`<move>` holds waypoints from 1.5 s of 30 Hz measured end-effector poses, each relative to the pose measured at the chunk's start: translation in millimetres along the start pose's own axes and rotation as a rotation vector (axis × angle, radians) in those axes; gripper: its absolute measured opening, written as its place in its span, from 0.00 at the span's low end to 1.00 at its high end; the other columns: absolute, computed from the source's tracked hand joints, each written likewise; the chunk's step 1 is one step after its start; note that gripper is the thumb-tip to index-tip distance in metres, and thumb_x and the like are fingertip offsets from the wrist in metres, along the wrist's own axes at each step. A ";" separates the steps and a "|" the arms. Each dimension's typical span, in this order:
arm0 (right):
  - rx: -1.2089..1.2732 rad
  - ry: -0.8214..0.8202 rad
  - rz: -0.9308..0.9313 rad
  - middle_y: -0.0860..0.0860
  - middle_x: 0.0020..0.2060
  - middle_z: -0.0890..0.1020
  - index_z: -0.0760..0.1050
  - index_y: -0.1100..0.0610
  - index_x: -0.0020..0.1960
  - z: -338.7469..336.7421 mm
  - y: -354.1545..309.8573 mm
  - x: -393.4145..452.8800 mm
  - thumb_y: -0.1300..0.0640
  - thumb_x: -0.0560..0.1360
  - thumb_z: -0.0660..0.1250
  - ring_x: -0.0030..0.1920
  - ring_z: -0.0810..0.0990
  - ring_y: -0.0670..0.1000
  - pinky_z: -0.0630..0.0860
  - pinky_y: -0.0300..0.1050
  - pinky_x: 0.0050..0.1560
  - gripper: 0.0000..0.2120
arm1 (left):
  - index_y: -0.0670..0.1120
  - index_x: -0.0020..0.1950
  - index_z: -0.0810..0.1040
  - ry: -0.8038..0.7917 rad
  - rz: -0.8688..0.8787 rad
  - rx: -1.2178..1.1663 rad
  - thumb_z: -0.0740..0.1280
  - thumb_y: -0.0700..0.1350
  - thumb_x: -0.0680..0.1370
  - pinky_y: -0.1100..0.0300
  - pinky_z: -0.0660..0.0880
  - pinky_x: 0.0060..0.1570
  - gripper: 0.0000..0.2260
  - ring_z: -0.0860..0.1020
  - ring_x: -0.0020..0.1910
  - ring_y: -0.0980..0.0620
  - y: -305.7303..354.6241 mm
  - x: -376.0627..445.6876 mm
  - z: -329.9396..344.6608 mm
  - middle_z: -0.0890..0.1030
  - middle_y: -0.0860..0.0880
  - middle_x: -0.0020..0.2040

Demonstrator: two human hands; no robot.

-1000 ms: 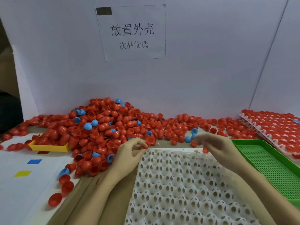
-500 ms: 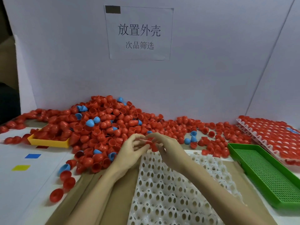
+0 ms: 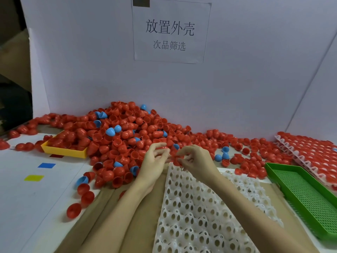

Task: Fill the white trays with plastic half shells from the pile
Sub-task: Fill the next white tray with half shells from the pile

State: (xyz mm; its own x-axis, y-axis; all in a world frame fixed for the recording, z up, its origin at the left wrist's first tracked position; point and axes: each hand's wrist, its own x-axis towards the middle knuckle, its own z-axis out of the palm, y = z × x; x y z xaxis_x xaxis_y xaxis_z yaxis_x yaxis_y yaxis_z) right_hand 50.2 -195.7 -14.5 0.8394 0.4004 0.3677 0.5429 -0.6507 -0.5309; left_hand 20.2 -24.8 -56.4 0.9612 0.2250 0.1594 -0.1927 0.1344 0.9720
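R hand (image 3: 196, 161) stayed w/ L hand (image 3: 155, 159), pinching red shell (image 3: 177, 160).

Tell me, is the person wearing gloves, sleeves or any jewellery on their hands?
No. Both the left hand and the right hand are bare, with no gloves, rings, watch or bracelet. The forearms are uncovered as far as the frame shows; no sleeve is visible.

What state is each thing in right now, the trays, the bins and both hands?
white tray: pockets empty
stacked trays: filled with red shells
green bin: empty
yellow bin: holds red shells
left hand: fingers curled at the pile's edge
right hand: pinches red shell
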 end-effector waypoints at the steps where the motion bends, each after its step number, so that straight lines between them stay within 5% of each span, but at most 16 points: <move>1: -0.048 -0.019 0.010 0.44 0.46 0.83 0.86 0.54 0.54 0.6 -0.5 2.0 0.60 0.78 0.75 0.40 0.84 0.43 0.82 0.41 0.53 0.06 | 0.49 0.63 0.78 0.061 0.056 0.115 0.68 0.42 0.83 0.55 0.83 0.56 0.09 0.85 0.53 0.53 -1.4 1.5 -1.9 0.83 0.48 0.58; 5: -0.280 -0.202 0.014 0.48 0.50 0.84 0.86 0.54 0.56 3.0 -3.8 10.5 0.59 0.79 0.72 0.55 0.78 0.49 0.78 0.46 0.58 0.07 | 0.44 0.56 0.80 0.120 0.251 0.576 0.67 0.34 0.81 0.58 0.80 0.55 0.08 0.82 0.52 0.53 -7.1 5.5 -10.8 0.83 0.49 0.54; 8: -0.336 -0.285 0.013 0.49 0.52 0.85 0.85 0.54 0.58 4.0 -7.2 17.0 0.59 0.80 0.71 0.48 0.82 0.48 0.78 0.39 0.47 0.09 | 0.44 0.54 0.81 0.049 0.309 0.730 0.70 0.36 0.80 0.58 0.79 0.53 0.06 0.80 0.50 0.55 -12.6 3.5 -9.1 0.81 0.50 0.53; 11: -0.342 -0.273 0.012 0.48 0.52 0.85 0.85 0.54 0.60 4.6 -6.6 22.1 0.60 0.80 0.70 0.45 0.79 0.45 0.74 0.33 0.41 0.10 | 0.47 0.55 0.81 -0.008 0.328 0.795 0.71 0.42 0.80 0.59 0.78 0.53 0.04 0.78 0.50 0.57 -16.3 2.3 -4.8 0.79 0.52 0.54; 15: -0.309 -0.301 0.042 0.50 0.50 0.86 0.85 0.57 0.60 11.6 -4.7 19.4 0.60 0.80 0.69 0.47 0.84 0.48 0.82 0.39 0.47 0.10 | 0.47 0.56 0.80 -0.029 0.347 0.845 0.69 0.42 0.81 0.55 0.80 0.53 0.04 0.78 0.50 0.56 -18.5 0.4 -1.8 0.76 0.55 0.53; 20: -0.179 -0.233 0.096 0.40 0.32 0.77 0.85 0.58 0.57 -0.3 5.4 31.5 0.56 0.82 0.69 0.27 0.77 0.35 0.70 0.27 0.28 0.08 | 0.47 0.55 0.79 -0.050 0.376 0.877 0.67 0.42 0.82 0.55 0.80 0.52 0.03 0.78 0.50 0.57 -16.8 -2.7 0.2 0.75 0.56 0.51; 26: -0.141 -0.095 0.065 0.51 0.48 0.87 0.86 0.57 0.55 2.1 -0.9 69.4 0.59 0.81 0.71 0.44 0.80 0.46 0.68 0.25 0.37 0.06 | 0.43 0.61 0.82 0.053 0.423 0.917 0.65 0.32 0.80 0.57 0.77 0.58 0.13 0.79 0.55 0.51 -12.9 -4.1 1.3 0.78 0.50 0.56; 31: -0.105 -0.193 0.058 0.46 0.43 0.83 0.87 0.55 0.52 37.0 -7.8 90.8 0.53 0.78 0.76 0.43 0.80 0.44 0.70 0.30 0.40 0.07 | 0.40 0.58 0.82 0.138 0.450 1.003 0.61 0.23 0.74 0.65 0.73 0.57 0.20 0.75 0.56 0.52 -8.9 -2.4 -9.6 0.76 0.49 0.56; 35: -0.097 -0.214 0.072 0.45 0.42 0.85 0.87 0.57 0.49 42.9 -3.8 92.6 0.54 0.79 0.75 0.44 0.81 0.44 0.73 0.34 0.44 0.06 | 0.39 0.54 0.82 0.185 0.546 0.987 0.63 0.22 0.72 0.57 0.77 0.54 0.18 0.77 0.53 0.49 -1.6 -2.4 -14.7 0.77 0.46 0.53; 40: 0.302 -0.145 0.108 0.50 0.39 0.85 0.85 0.55 0.44 5.3 -1.3 67.8 0.54 0.80 0.74 0.40 0.81 0.43 0.79 0.40 0.46 0.07 | 0.44 0.60 0.79 0.278 0.573 0.738 0.67 0.36 0.82 0.62 0.77 0.53 0.09 0.78 0.51 0.56 6.1 -7.0 -6.8 0.77 0.50 0.56; 45: 0.485 -0.226 0.086 0.56 0.45 0.87 0.86 0.55 0.51 -27.9 -1.8 24.7 0.51 0.81 0.72 0.43 0.82 0.49 0.79 0.43 0.48 0.09 | 0.50 0.62 0.79 -0.014 0.305 0.204 0.75 0.43 0.79 0.65 0.81 0.50 0.13 0.85 0.51 0.59 15.8 -13.7 11.3 0.84 0.57 0.55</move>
State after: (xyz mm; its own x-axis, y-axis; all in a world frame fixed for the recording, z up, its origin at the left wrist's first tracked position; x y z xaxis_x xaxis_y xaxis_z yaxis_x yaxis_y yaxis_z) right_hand 69.2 -202.6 16.7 0.8369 0.5227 0.1622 0.3773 -0.3363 -0.8629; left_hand 6.2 -36.7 -41.3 0.8684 0.2115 0.4485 -0.4291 -0.1327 0.8935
